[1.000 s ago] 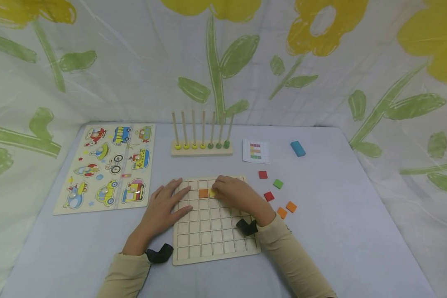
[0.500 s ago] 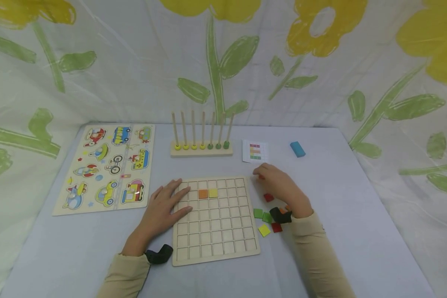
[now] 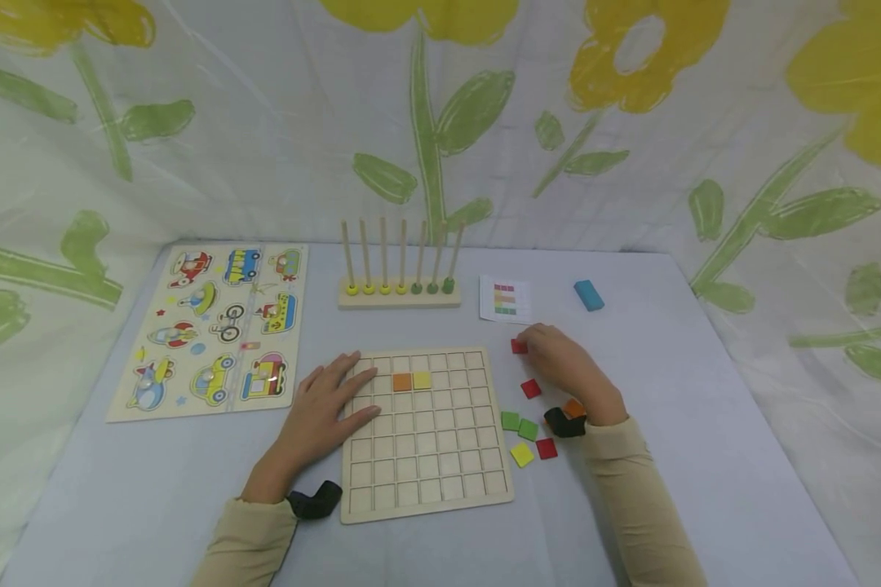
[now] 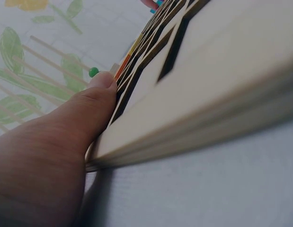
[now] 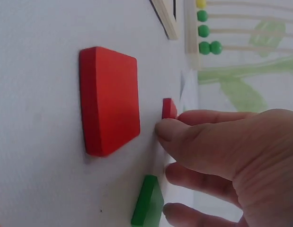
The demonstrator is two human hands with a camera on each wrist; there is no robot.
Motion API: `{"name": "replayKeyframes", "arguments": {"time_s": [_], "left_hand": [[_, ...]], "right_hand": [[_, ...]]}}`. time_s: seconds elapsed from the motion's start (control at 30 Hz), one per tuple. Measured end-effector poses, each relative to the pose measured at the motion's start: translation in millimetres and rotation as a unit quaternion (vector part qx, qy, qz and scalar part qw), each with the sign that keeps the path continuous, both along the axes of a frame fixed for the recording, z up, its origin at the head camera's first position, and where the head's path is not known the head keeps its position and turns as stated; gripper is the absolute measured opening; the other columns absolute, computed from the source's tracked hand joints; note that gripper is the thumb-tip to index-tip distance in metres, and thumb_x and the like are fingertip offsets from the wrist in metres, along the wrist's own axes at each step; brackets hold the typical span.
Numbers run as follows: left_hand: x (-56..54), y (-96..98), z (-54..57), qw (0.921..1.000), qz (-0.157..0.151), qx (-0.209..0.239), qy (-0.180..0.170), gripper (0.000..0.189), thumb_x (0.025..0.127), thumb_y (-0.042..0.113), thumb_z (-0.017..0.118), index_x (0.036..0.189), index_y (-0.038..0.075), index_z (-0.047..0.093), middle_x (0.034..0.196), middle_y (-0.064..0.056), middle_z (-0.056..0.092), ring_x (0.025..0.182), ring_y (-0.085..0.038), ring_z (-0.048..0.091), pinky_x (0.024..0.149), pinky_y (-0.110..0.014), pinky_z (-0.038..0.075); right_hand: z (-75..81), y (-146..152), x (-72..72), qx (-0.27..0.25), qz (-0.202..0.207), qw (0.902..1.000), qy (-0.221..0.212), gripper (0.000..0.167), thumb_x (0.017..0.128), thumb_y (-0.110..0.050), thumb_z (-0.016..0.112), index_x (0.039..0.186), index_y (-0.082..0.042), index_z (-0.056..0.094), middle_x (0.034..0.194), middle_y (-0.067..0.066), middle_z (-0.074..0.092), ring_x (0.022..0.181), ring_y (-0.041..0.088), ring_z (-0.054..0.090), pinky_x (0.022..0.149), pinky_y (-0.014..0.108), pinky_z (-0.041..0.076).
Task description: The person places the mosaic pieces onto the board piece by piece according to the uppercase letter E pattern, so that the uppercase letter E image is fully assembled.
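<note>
A square wooden grid board (image 3: pixel 427 469) lies flat with an orange tile (image 3: pixel 401 381) and a yellow tile (image 3: pixel 422 381) side by side in its upper rows. My left hand (image 3: pixel 323 416) rests on the board's left edge with its fingers spread. In the left wrist view, the thumb (image 4: pixel 92 104) lies along the board's edge. Right of the board's top corner, my right hand (image 3: pixel 568 367) pinches a small red tile (image 3: pixel 519 346) by its edge between thumb and index finger. Closer to the right wrist camera are another red tile (image 5: pixel 115 101) and a green tile (image 5: pixel 148 203).
Loose green (image 3: pixel 510 421), red (image 3: pixel 546 448), yellow (image 3: pixel 522 455) and orange tiles (image 3: pixel 575 407) lie right of the board. A printed pattern card (image 3: pixel 517 306), a blue block (image 3: pixel 589 295) and a peg abacus (image 3: pixel 399 302) stand behind. A vehicle puzzle (image 3: pixel 216 326) lies left.
My right hand left the yellow tile on the board, moved right, then came down at the red tile and took hold of its edge. The left hand stayed put.
</note>
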State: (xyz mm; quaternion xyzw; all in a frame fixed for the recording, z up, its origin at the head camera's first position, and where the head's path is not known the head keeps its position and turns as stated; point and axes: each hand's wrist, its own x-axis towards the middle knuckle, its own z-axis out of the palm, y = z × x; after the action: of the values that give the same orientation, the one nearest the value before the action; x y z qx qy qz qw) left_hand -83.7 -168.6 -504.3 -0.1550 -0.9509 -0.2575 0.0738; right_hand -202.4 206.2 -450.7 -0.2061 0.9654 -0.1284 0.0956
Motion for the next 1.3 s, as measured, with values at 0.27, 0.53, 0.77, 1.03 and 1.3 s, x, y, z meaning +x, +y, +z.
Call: {"name": "replayKeyframes", "arguments": {"time_s": [0.27, 0.53, 0.77, 1.03, 1.3], "left_hand": [[1.1, -0.3, 1.7, 0.9999, 0.003, 0.001, -0.011, 0.060, 0.088, 0.052, 0.061, 0.139, 0.022, 0.050, 0.153, -0.008, 0.034, 0.143, -0.030, 0.026, 0.113, -0.054, 0.016], [2.2, -0.9, 1.3, 0.9999, 0.004, -0.001, -0.014, 0.060, 0.088, 0.051, 0.062, 0.140, 0.022, 0.050, 0.153, -0.008, 0.034, 0.144, -0.029, 0.025, 0.114, -0.054, 0.016], [1.9, -1.3, 0.7, 1.0000, 0.004, -0.002, -0.009, 0.060, 0.089, 0.051, 0.061, 0.140, 0.022, 0.050, 0.153, -0.008, 0.034, 0.143, -0.029, 0.026, 0.113, -0.054, 0.016], [0.3, -0.9, 2.0, 0.9999, 0.001, 0.000, -0.013, 0.059, 0.089, 0.052, 0.060, 0.140, 0.023, 0.050, 0.154, -0.007, 0.033, 0.144, -0.028, 0.025, 0.114, -0.053, 0.015], [0.6, 0.2, 2.7, 0.9999, -0.001, 0.003, -0.013, 0.060, 0.088, 0.050, 0.062, 0.140, 0.022, 0.050, 0.154, -0.007, 0.033, 0.144, -0.028, 0.025, 0.115, -0.053, 0.015]], "right_hand": [[-0.5, -4.3, 1.5, -0.006, 0.004, 1.0000, 0.001, 0.024, 0.094, -0.013, 0.062, 0.117, -0.011, 0.061, 0.114, 0.003, 0.061, 0.102, 0.020, 0.055, 0.095, 0.038, 0.050], [12.3, -20.3, 13.4, -0.054, 0.027, 0.9980, -0.016, 0.019, 0.095, -0.014, 0.057, 0.114, -0.012, 0.058, 0.116, 0.001, 0.058, 0.098, 0.016, 0.053, 0.089, 0.035, 0.050], [12.5, -46.3, 25.2, -0.045, 0.126, 0.9904, 0.036, 0.016, 0.093, -0.014, 0.063, 0.110, -0.013, 0.062, 0.112, -0.003, 0.060, 0.097, 0.011, 0.056, 0.081, 0.028, 0.052], [2.9, -78.6, 35.4, -0.051, 0.191, 0.9802, 0.015, 0.013, 0.094, -0.014, 0.061, 0.106, -0.013, 0.066, 0.109, -0.003, 0.062, 0.100, 0.010, 0.058, 0.086, 0.026, 0.051], [-1.1, -86.5, 40.5, -0.080, 0.227, 0.9693, 0.050, 0.014, 0.093, -0.013, 0.062, 0.107, -0.012, 0.063, 0.108, -0.003, 0.061, 0.099, 0.011, 0.058, 0.085, 0.025, 0.051]]}}
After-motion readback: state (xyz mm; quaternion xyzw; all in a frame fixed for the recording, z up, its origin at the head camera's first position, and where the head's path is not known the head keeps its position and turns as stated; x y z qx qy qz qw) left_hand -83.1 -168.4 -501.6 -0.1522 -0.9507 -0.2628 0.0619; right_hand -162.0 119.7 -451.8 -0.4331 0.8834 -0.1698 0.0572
